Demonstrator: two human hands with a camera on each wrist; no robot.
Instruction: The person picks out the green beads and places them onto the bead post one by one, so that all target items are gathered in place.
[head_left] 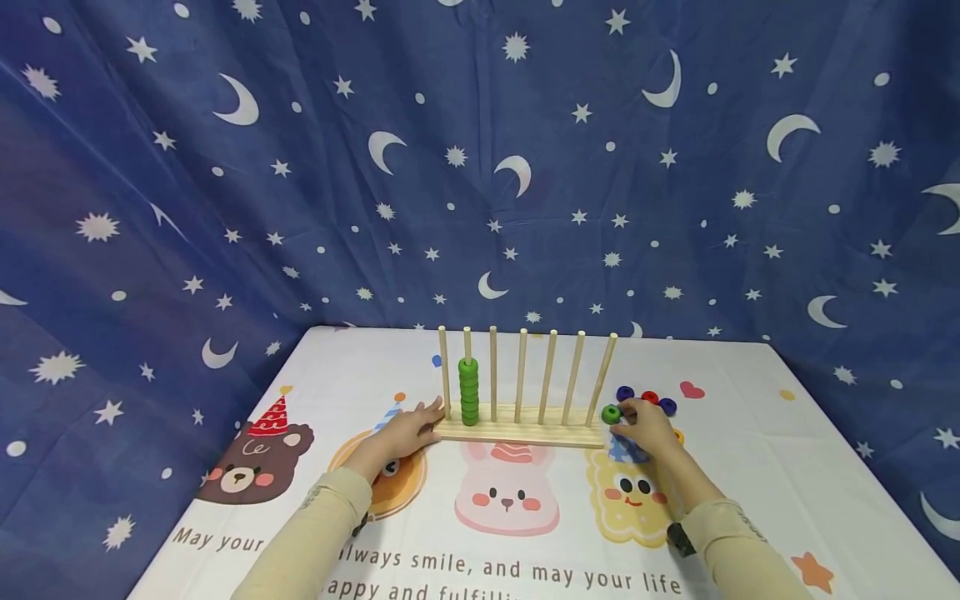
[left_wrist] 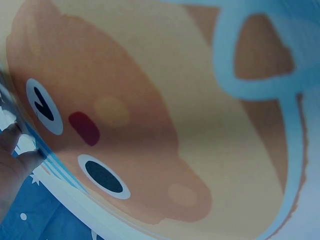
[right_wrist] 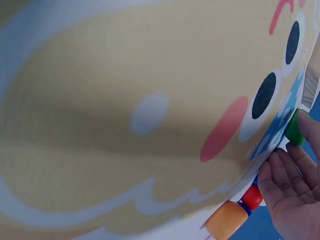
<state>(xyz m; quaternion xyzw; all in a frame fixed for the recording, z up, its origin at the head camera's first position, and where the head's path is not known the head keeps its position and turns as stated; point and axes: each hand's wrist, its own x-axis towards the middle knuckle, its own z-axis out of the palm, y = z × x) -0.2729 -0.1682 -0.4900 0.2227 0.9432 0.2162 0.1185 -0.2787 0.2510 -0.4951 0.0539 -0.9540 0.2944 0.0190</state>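
A wooden rack [head_left: 517, 432] with several upright pegs stands on the table. On its second peg from the left sits a stack of green beads [head_left: 468, 392]. My left hand [head_left: 405, 433] lies at the rack's left end, fingers spread and touching the end of the base. Just off the right end, my right hand [head_left: 647, 425] pinches a green bead [head_left: 611, 414] between thumb and fingers. The right wrist view also shows this green bead [right_wrist: 294, 129] under the thumb. Only fingertips [left_wrist: 32, 157] of the left hand show in the left wrist view, where the rack cannot be made out.
Loose beads lie around the right hand: a blue bead [head_left: 625, 392], a red bead [head_left: 650, 397], another blue bead [head_left: 668, 407] and an orange bead [right_wrist: 227, 220]. A white cloth [head_left: 750, 433] with cartoon prints covers the table. Behind hangs a blue star-and-moon curtain [head_left: 480, 192].
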